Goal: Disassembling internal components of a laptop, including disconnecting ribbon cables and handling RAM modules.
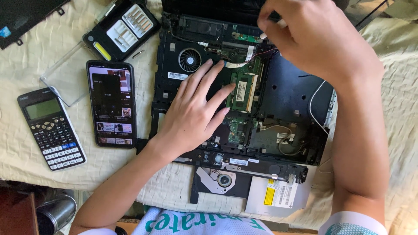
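Right hand [315, 41] nearest me, grip pinched on a small white-tipped tool [278, 24] at the opened laptop's [287, 93] far edge | left hand [198, 109] flat, grip open, on its board | phone [111, 103] and calculator [51, 128] at left.

Left hand [193, 111] flat on opened laptop [278, 95]; right hand [313, 39] grips a tool.

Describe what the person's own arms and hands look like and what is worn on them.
Both arms are bare from wrist to above the elbow. The left hand and right hand wear no gloves, rings, watch or bracelets that show. The fingers have short, unpainted nails. Short white sleeves with a teal pattern end at the upper arms, part of a white jersey with teal lettering.
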